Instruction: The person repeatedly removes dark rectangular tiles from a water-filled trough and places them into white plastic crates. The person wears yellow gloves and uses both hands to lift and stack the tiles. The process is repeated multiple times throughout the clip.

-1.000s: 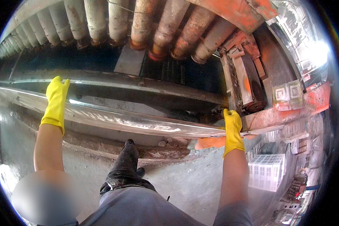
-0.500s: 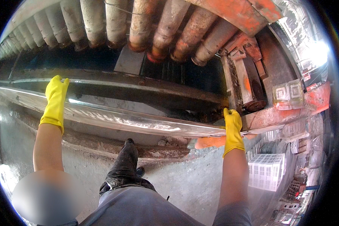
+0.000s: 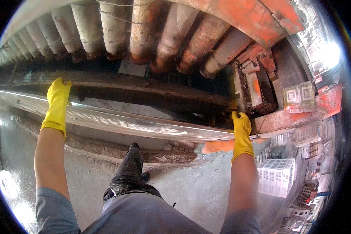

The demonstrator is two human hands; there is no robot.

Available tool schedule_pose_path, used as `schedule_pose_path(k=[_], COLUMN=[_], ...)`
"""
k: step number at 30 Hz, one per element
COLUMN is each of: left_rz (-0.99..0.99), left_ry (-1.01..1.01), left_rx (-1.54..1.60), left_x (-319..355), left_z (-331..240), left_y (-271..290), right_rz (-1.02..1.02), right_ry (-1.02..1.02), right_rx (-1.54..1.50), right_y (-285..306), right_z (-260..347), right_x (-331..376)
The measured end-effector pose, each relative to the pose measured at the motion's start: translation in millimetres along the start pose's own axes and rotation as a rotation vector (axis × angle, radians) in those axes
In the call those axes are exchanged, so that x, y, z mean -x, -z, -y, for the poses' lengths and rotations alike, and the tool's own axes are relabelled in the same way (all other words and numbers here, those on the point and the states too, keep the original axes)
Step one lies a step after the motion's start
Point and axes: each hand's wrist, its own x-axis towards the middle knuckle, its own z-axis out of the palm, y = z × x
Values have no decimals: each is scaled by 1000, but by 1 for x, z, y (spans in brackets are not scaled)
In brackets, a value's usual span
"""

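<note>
Both my hands wear yellow rubber gloves. My left hand [image 3: 58, 99] reaches across a long shiny metal panel [image 3: 132, 123], fingers curled beside a dark beam [image 3: 144, 86]; what they hold, if anything, is hidden. Near the panel's right end, my right hand [image 3: 241, 128] is also closed, thumb and fingers drawn together; I cannot make out anything between them. Beyond the beam hangs a row of thick, stained grey cylinders [image 3: 144, 35], tinged orange toward the right, with lower ends in shadow.
An orange-painted frame [image 3: 257, 19] stands over the cylinders at the right, beside a dark metal roller [image 3: 266, 93]. A square clear container [image 3: 299, 97] sits on an orange ledge. White slatted crates [image 3: 276, 176] are on the right. A rough kerb [image 3: 160, 156] runs by my feet.
The row of cylinders and the orange frame above it appear lower and closer to me. A pale bright edge along the beam has gone dark. My gloved hands are almost unmoved.
</note>
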Motion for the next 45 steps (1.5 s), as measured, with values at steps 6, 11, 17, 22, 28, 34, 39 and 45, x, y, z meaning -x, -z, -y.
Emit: schedule_pose_path(k=[6,11,17,22,28,34,39,45], left_rz=[-56,-86,-68,-60,7,-81,-4,-13], left_ry=[-14,-39,-41,-40,16,-25,-4,-12], left_rx=[4,-9,-1,-5,-18,-15,39,35], left_x=[-5,-2,-2,-1,5,-2,-1,-1], left_z=[6,5,5,6,-8,6,3,4], left_y=[-9,-9,-7,-6,8,-10,-4,-4], right_rz=[-16,-33,-55,-53,-32,-15,12,-74], right_ry=[-24,-3,17,5,-7,-15,-46,21], right_rx=[-9,-3,-27,-39,-40,-31,-68,-86], right_y=[-8,-10,-2,3,4,1,-2,-4], right_z=[-5,-8,-1,4,3,1,-2,-3], right_x=[-4,-6,2,7,6,3,-1,3])
